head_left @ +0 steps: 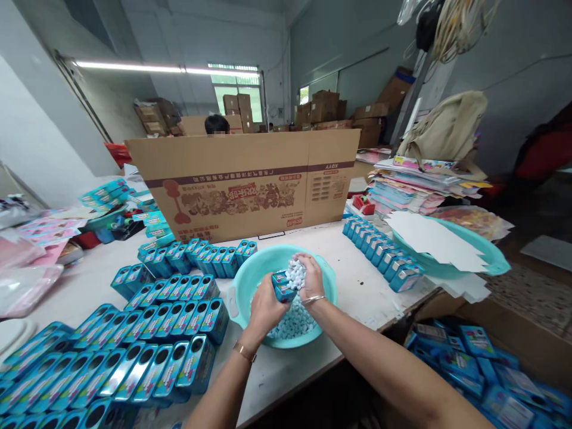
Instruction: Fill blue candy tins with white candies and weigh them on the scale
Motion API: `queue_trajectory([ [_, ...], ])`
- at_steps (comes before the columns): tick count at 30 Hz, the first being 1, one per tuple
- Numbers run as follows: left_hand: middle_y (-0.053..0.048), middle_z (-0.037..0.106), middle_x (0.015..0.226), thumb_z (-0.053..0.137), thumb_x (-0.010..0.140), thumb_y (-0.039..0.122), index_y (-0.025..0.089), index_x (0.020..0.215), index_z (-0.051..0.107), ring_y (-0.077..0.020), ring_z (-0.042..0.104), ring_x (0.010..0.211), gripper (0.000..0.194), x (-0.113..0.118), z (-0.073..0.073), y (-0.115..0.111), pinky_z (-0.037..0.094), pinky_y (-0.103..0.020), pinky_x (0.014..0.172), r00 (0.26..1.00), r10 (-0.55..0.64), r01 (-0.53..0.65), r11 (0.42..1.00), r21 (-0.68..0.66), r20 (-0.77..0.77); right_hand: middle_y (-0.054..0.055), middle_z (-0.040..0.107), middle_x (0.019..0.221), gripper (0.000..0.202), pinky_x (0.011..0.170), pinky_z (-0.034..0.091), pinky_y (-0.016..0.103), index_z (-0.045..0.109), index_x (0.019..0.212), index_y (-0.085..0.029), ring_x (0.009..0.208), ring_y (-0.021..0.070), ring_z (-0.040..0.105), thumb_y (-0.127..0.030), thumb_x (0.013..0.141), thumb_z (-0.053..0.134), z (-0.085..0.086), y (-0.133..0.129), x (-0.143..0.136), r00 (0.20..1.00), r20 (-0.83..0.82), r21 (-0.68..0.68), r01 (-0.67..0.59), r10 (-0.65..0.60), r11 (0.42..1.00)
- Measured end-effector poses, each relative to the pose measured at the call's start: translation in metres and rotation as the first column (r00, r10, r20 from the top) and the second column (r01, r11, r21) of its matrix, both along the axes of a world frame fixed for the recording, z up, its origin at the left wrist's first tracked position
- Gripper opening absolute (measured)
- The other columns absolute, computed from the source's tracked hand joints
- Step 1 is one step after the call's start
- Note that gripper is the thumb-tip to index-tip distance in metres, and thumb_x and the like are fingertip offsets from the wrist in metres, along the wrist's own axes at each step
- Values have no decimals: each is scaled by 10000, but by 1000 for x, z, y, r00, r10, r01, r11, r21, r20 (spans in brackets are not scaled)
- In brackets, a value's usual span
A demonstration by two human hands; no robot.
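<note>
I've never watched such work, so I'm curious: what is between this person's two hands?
In the head view, a blue box, gripped by the left hand, and a clump of pale pellets, cupped by the right hand.

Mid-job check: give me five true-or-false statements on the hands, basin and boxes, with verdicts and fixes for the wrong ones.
1. The left hand holds a blue box. True.
2. The right hand holds nothing. False: it holds pale pellets at the box.
3. Pellets lie in the basin. True.
4. All the standing boxes are to the left of the basin. False: a row of boxes also stands to its right.
5. A printed cardboard panel stands beyond the basin. True.
</note>
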State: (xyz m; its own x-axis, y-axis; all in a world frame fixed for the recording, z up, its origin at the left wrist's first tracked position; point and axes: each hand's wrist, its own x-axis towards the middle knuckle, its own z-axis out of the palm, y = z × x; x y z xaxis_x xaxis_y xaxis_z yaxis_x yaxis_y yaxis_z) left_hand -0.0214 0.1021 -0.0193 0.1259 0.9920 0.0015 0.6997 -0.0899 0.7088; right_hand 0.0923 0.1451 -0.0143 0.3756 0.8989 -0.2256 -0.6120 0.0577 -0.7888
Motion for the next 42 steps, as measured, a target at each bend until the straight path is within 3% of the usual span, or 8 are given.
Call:
queue_trajectory([
  [4,-130,653,1145,701,628,180,155,1231,454,-317,637,1052,652,1,0,0,470,-350,837,999,1,0,1000,-17,39,-26,634,659,212,653,468,265,614,692,-208,699,159,614,-354,563,697,4,0,-2,994,105,60,12,-19,998],
  [8,-135,652,1136,722,607,166,140,1251,434,-305,645,1028,706,2,0,3,471,-352,844,994,54,-52,998,-21,96,-6,639,656,208,686,465,279,633,658,-199,722,174,615,-363,559,711,7,-1,1,976,206,56,-83,70,995],
  [18,-106,665,1047,738,579,156,138,1202,477,-299,652,961,676,1,3,8,476,-350,802,992,1,-1,1000,4,123,40,686,762,285,851,483,343,641,670,-210,817,205,631,-493,659,614,8,0,10,915,334,18,-246,226,969],
  [25,-90,668,1044,732,564,137,152,1170,497,-278,648,954,650,-3,5,8,478,-350,813,982,-13,12,1000,8,189,48,715,882,316,894,476,342,676,747,-207,921,218,644,-509,665,632,4,0,9,899,366,8,-262,241,965],
  [33,-59,661,1019,760,531,144,161,1189,475,-253,638,920,718,-4,-3,11,482,-358,821,963,-28,31,999,-9,269,62,708,936,378,843,503,338,656,799,-212,909,219,651,-566,708,559,-8,3,5,864,442,-51,-245,242,968],
  [36,-38,661,986,746,536,142,167,1166,498,-233,634,886,677,-10,-4,11,484,-342,807,956,-80,86,996,-9,284,72,698,1021,399,821,515,331,648,860,-212,938,217,652,-563,764,485,-13,2,12,805,511,-114,-283,301,952],
  [39,-38,654,1014,748,532,152,163,1174,499,-225,628,918,689,-25,-1,8,490,-347,855,929,-99,105,994,3,357,69,646,1192,433,796,520,348,636,994,-237,956,211,656,-542,844,367,-14,5,34,689,598,-218,-352,410,910],
  [42,-42,637,1087,745,525,150,175,1199,487,-222,623,981,723,-45,5,1,487,-356,928,871,-85,89,996,15,485,73,647,1176,309,889,477,391,662,951,-252,1069,266,610,-482,751,614,-15,9,61,469,692,-362,-431,548,826],
])
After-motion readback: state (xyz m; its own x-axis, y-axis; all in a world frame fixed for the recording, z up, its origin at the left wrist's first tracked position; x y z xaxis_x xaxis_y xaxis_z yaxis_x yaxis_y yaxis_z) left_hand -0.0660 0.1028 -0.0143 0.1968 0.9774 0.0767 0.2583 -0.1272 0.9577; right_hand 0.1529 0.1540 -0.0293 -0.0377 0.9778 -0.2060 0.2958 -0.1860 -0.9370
